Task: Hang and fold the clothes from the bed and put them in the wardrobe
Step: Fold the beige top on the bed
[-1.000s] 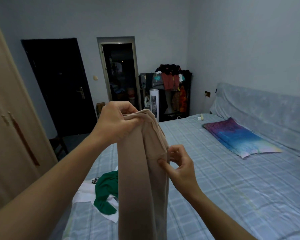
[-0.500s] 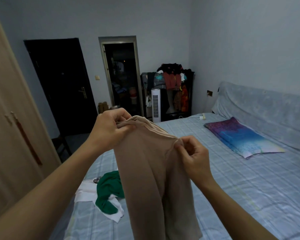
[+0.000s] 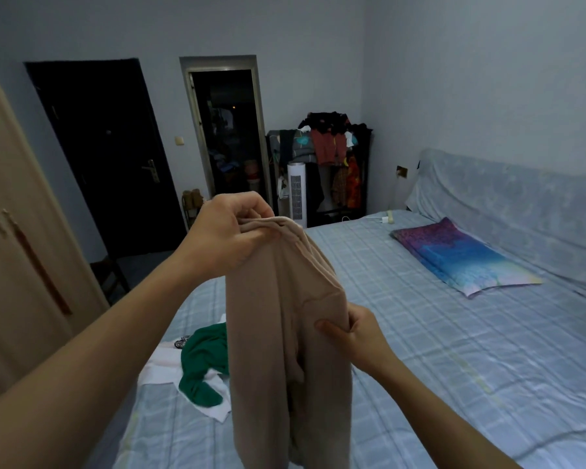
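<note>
Since the prior frame, the right hand [image 3: 359,333] has dropped from the top hem to mid-height on the right edge of the soft beige knit garment [image 3: 278,333], where thumb and fingers pinch the fabric. The raised left hand [image 3: 227,231] grips the bunched top edge with curled fingers. The garment hangs over the blue checked bed [image 3: 420,350]. A crumpled green garment [image 3: 203,360] lies near the bed's left edge.

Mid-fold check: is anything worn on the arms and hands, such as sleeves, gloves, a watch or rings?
Nothing worn shows. Both forearms are bare to the frame's edge, with no sleeve or cuff. The left hand and the right hand are gloveless, with no watch, band or ring on the sides facing the camera.
</note>
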`<state>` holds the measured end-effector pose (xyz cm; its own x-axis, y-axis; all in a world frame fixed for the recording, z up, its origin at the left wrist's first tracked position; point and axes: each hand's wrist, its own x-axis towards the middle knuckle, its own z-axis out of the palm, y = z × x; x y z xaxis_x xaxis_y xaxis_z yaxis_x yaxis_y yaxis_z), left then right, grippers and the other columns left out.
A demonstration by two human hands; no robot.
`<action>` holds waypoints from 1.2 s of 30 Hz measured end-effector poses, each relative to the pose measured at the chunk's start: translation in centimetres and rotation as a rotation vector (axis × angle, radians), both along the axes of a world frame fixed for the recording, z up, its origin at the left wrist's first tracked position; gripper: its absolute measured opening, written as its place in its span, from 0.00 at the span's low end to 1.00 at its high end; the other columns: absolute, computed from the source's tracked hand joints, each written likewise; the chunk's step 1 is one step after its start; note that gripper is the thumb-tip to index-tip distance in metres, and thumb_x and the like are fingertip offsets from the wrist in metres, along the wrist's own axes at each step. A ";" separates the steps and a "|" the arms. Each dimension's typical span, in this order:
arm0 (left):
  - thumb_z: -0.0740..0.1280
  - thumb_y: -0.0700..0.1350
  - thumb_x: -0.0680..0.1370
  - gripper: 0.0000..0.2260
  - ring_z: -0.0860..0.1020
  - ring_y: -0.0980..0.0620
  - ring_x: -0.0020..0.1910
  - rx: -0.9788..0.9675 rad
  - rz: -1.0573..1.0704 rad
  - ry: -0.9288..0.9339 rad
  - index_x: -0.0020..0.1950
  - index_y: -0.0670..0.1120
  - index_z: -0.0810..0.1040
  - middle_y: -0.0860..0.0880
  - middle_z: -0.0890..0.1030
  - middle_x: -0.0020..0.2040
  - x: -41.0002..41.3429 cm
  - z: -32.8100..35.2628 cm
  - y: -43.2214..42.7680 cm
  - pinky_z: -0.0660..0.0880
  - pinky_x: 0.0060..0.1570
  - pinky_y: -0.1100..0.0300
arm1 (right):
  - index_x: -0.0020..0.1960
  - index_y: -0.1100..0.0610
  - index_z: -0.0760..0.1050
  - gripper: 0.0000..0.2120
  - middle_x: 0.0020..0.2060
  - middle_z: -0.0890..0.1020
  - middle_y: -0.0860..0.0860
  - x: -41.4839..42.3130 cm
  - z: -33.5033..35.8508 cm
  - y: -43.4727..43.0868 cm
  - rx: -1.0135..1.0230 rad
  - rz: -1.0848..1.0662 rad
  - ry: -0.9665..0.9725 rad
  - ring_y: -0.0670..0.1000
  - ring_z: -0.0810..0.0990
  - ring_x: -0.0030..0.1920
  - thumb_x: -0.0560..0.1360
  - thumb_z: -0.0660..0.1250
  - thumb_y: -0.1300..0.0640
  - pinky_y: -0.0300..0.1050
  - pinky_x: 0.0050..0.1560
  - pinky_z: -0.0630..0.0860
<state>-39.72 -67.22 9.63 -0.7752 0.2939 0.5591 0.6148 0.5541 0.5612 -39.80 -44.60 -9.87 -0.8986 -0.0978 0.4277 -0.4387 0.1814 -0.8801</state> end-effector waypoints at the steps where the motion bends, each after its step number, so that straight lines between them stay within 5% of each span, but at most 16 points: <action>1: 0.76 0.46 0.73 0.04 0.82 0.55 0.40 -0.016 0.009 -0.002 0.43 0.52 0.82 0.51 0.84 0.39 0.0 0.0 -0.3 0.77 0.39 0.65 | 0.33 0.52 0.75 0.13 0.27 0.76 0.49 0.0 -0.1 -0.1 -0.001 0.004 0.023 0.46 0.74 0.29 0.72 0.74 0.50 0.41 0.30 0.70; 3: 0.76 0.46 0.73 0.04 0.82 0.55 0.41 -0.015 0.033 -0.025 0.44 0.51 0.83 0.51 0.84 0.39 0.1 -0.1 -1.0 0.77 0.40 0.63 | 0.34 0.52 0.74 0.12 0.28 0.75 0.50 -0.3 -0.2 0.1 -0.014 -0.001 0.048 0.45 0.73 0.29 0.72 0.72 0.48 0.38 0.30 0.69; 8: 0.75 0.44 0.73 0.03 0.83 0.54 0.43 0.062 0.079 -0.087 0.44 0.50 0.83 0.50 0.85 0.41 0.2 -0.5 -1.6 0.80 0.43 0.57 | 0.39 0.52 0.81 0.08 0.32 0.82 0.47 -1.0 -2.3 0.6 0.010 0.112 -0.073 0.45 0.80 0.34 0.74 0.72 0.62 0.38 0.35 0.74; 13: 0.76 0.43 0.73 0.04 0.83 0.52 0.42 -0.042 0.138 -0.072 0.43 0.49 0.83 0.51 0.84 0.39 -0.3 -1.3 -2.1 0.78 0.41 0.56 | 0.40 0.65 0.78 0.06 0.33 0.79 0.61 -2.8 -2.8 2.6 0.111 -0.041 -0.061 0.52 0.76 0.33 0.74 0.71 0.65 0.54 0.35 0.74; 20: 0.74 0.42 0.74 0.03 0.81 0.53 0.40 -0.156 0.192 -0.039 0.44 0.50 0.83 0.50 0.83 0.39 -1.7 -3.7 -1.5 0.78 0.40 0.52 | 0.40 0.55 0.76 0.08 0.31 0.78 0.47 -5.9 1.3 9.1 0.207 -0.200 0.124 0.40 0.75 0.32 0.77 0.67 0.63 0.31 0.34 0.68; 30: 0.72 0.43 0.77 0.03 0.81 0.50 0.40 0.045 0.103 -0.078 0.45 0.51 0.83 0.50 0.83 0.39 -8.6 -7.4 0.1 0.76 0.39 0.54 | 0.37 0.52 0.79 0.08 0.30 0.79 0.46 -11.4 1.2 14.6 0.393 -0.064 0.201 0.45 0.76 0.31 0.73 0.72 0.50 0.37 0.34 0.69; 34: 0.72 0.43 0.77 0.03 0.80 0.47 0.40 0.033 0.064 -0.130 0.44 0.50 0.82 0.49 0.82 0.37 -14.4 -9.6 0.5 0.74 0.38 0.52 | 0.31 0.52 0.76 0.13 0.27 0.75 0.49 -15.1 -1.3 16.0 0.412 0.041 0.082 0.45 0.73 0.28 0.71 0.76 0.55 0.38 0.31 0.68; 36: 0.72 0.42 0.76 0.06 0.77 0.54 0.36 -0.002 0.069 -0.152 0.40 0.51 0.81 0.52 0.80 0.35 -18.6 -11.2 0.6 0.71 0.36 0.57 | 0.32 0.54 0.76 0.12 0.28 0.75 0.51 -18.3 -2.7 16.1 0.405 0.104 -0.048 0.44 0.73 0.30 0.71 0.76 0.60 0.36 0.32 0.67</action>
